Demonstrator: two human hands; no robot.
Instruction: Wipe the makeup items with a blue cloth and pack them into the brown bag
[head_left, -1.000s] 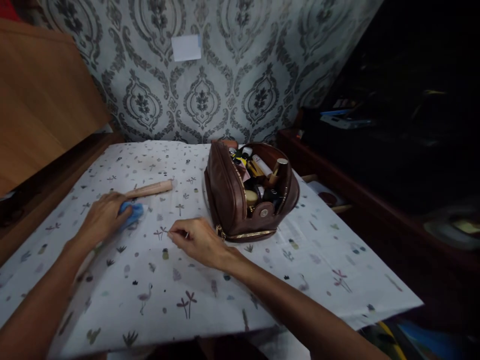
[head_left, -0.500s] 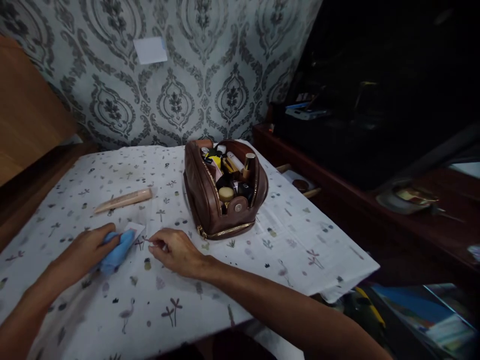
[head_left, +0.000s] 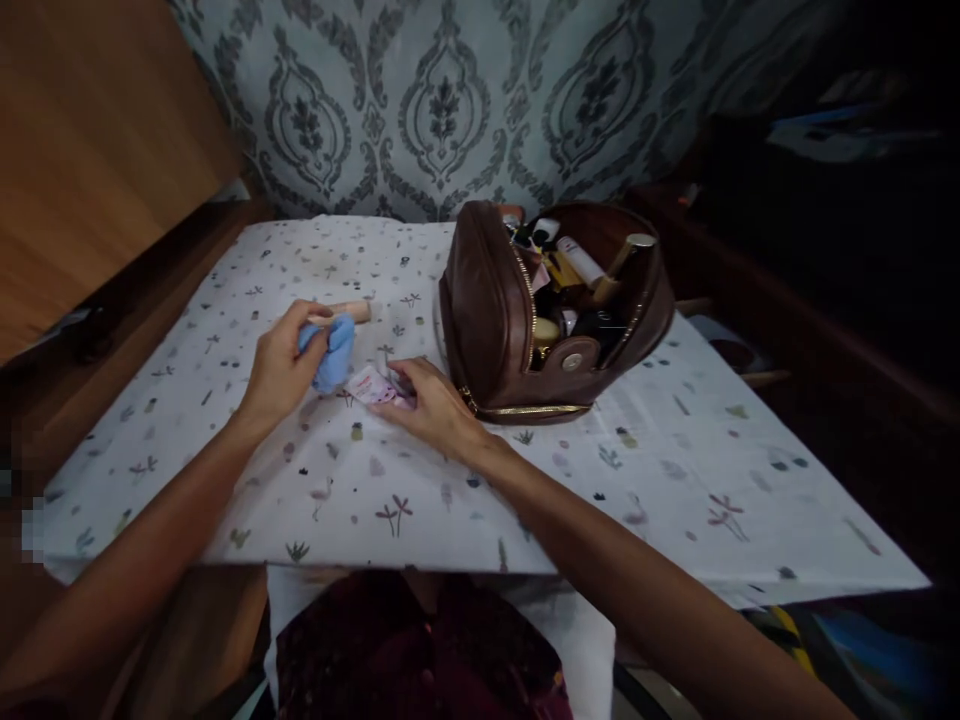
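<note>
My left hand (head_left: 283, 362) is closed around a bunched light-blue cloth (head_left: 334, 355) above the table. My right hand (head_left: 435, 405) pinches a small pinkish-white packet (head_left: 373, 388) with print on it, just right of the cloth. Behind my left hand lies a beige tube (head_left: 355, 311), partly covered by my fingers. To the right of my right hand stands a brown leather cosmetic bag (head_left: 491, 320), unzipped at the top. Inside it are several items, among them a gold-capped bottle (head_left: 624, 262) and a pale tube (head_left: 579, 260).
A white printed tablecloth (head_left: 450, 520) covers the table. A wooden panel (head_left: 105, 140) stands at the left, and the patterned wall (head_left: 442, 110) rises behind. Dark furniture runs along the right side.
The view has shifted, so the table and bag sit differently in it. The packet, earlier sticking out by the blue cloth in my left hand, is now in my right hand.
</note>
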